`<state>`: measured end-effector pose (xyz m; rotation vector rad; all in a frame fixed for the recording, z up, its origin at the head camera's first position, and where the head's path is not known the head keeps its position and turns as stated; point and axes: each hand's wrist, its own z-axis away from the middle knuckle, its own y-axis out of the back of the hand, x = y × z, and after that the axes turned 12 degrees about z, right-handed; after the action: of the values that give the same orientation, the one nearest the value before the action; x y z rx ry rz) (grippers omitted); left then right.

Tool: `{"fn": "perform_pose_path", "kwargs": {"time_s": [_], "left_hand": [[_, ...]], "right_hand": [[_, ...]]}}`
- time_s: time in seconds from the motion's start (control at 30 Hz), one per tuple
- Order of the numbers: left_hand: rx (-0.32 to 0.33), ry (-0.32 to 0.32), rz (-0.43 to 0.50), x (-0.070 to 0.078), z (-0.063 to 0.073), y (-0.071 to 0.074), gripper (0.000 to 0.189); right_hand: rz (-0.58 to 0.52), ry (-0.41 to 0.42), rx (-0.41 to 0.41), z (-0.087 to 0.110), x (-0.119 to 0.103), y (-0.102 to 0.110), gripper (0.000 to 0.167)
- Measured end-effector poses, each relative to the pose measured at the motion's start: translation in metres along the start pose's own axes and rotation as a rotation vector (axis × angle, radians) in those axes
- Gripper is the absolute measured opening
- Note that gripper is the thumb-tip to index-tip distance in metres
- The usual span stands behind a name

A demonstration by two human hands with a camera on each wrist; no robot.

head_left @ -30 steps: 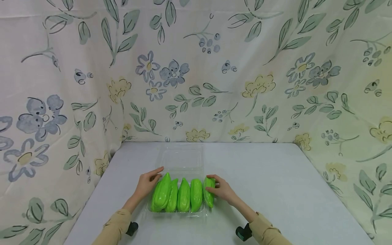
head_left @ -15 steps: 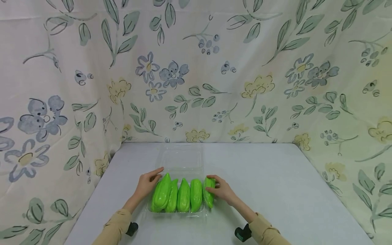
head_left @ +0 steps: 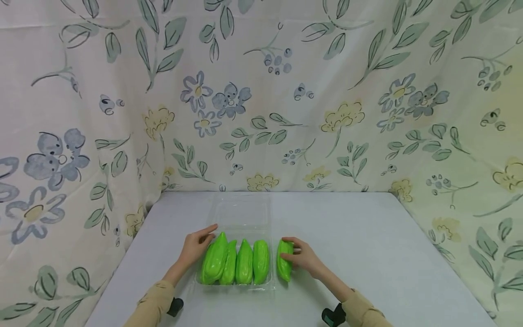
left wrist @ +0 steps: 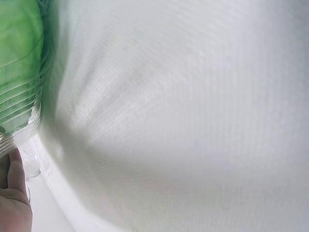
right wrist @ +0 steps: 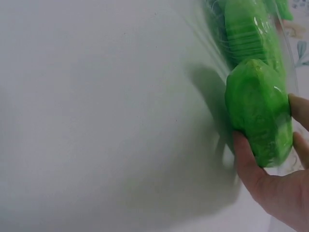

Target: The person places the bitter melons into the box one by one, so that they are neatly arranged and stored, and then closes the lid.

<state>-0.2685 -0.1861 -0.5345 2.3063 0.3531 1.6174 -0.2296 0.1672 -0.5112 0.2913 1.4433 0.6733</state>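
A clear plastic clamshell box (head_left: 273,286) lies with its lid folded back, and several bright green elongated vegetables (head_left: 244,263) with pointed tips sit side by side in it. My left hand (head_left: 195,245) stays at the box's far left side, index finger stretched along it. In the left wrist view, its fingertips touch the ribbed wall (left wrist: 24,116). To the right of the box, my right hand (head_left: 306,258) grips one ridged green vegetable (right wrist: 258,113) between thumb and fingers. The right wrist view shows it apart from those in the box, its shadow on the table.
The clear lid (head_left: 241,211) lies flat behind the box. A white-covered table (head_left: 367,245) extends to both sides. Floral cloth (head_left: 261,100) hangs at the back and sides. A dark wrist device (head_left: 333,315) shows by the right sleeve.
My right hand has moved slightly right with the gripped green vegetable, from the box's right edge to a gap beside it. My left hand and the box have stayed in place.
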Motion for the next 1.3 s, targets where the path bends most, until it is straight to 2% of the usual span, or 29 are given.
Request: {"fn": "perform_pose_path", "kwargs": {"time_s": [0.5,0.77,1.3], "left_hand": [[-0.013,-0.007,0.007,-0.001,-0.001,0.002,0.033],[-0.009,-0.012,0.010,-0.001,-0.001,0.002,0.033],[-0.013,-0.025,0.024,-0.001,0.000,0.001,0.034]], "right_hand": [[-0.078,-0.078,0.036,-0.001,-0.001,0.030,0.052],[-0.159,-0.089,0.015,-0.010,-0.004,0.046,0.054],[-0.172,-0.084,0.032,-0.023,-0.007,0.055,0.055]]}}
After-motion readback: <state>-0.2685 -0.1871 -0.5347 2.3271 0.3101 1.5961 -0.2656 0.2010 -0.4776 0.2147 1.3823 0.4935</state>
